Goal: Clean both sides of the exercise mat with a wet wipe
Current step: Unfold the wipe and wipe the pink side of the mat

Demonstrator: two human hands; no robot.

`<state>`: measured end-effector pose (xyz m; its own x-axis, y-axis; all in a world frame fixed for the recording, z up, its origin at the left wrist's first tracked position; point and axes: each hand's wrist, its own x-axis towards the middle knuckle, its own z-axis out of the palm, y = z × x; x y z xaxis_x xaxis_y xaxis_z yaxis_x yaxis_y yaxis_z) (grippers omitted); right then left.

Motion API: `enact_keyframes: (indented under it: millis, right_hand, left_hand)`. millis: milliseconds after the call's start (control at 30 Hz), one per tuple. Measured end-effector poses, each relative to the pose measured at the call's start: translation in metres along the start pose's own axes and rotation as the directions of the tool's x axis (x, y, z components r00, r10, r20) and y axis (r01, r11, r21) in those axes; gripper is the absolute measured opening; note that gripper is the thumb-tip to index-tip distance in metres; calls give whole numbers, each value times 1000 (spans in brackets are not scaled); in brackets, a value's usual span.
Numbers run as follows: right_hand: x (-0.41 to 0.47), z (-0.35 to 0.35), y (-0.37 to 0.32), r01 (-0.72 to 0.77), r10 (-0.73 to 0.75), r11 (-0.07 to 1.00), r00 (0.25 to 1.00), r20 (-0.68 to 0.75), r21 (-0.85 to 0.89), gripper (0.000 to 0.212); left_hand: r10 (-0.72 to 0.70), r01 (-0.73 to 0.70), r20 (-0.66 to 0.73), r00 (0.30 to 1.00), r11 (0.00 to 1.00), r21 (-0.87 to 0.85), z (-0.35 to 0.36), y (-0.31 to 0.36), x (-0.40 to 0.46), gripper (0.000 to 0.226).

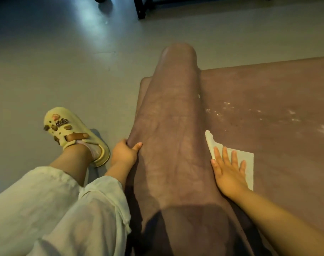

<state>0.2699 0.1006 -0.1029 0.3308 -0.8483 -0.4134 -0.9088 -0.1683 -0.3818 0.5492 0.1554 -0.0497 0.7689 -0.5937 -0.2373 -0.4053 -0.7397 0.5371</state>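
A brown exercise mat (pixel 268 100) lies on the floor, its left end curled over into a long raised fold (pixel 174 111) that runs from near me toward the far edge. My left hand (pixel 125 151) grips the left edge of that fold, thumb on top. My right hand (pixel 228 169) lies flat with fingers spread on a white wet wipe (pixel 248 163), pressing it onto the flat part of the mat just right of the fold. Pale wet streaks glint on the mat farther right.
My foot in a pale yellow clog (pixel 74 133) with charms rests on the grey floor (pixel 65 71) left of the mat, my light trouser leg (pixel 56 209) below it. Dark furniture legs (pixel 141 8) stand at the far edge.
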Motion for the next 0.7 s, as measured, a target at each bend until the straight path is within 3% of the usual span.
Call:
enact_keyframes:
  millis: [200, 267, 333, 400, 467, 567, 633, 700]
  right_hand:
    - [-30, 14, -28, 196, -194, 981, 976, 98, -10, 50]
    - [-39, 20, -34, 236, -234, 972, 967, 100, -6, 70]
    - [-45, 27, -38, 262, -258, 965, 959, 115, -25, 86]
    - [-47, 32, -40, 292, -285, 956, 951, 117, -40, 87]
    - [-46, 31, -41, 328, -321, 944, 940, 118, -45, 87]
    - [-37, 22, -27, 327, -320, 944, 939, 122, -46, 85]
    - [-28, 12, -4, 262, -251, 959, 962, 104, -106, 85]
    - [-20, 0, 29, 161, -153, 965, 987, 52, -208, 81]
  left_hand:
    - [-115, 115, 7, 993, 992, -44, -9, -43, -19, 24]
    - [-97, 97, 1, 995, 992, 77, -7, -38, -22, 25]
    - [53, -30, -92, 994, 973, 228, -4, -28, -24, 31]
    - [273, -238, -103, 956, 934, 265, 3, -14, -28, 38]
    - [417, -410, 39, 908, 868, 281, 14, 5, -37, 51]
    - [519, -597, 308, 798, 752, 280, 37, 39, -59, 70]
    - [513, -649, 424, 746, 703, 291, 53, 58, -73, 81]
    - [473, -647, 471, 744, 685, 335, 64, 68, -81, 91]
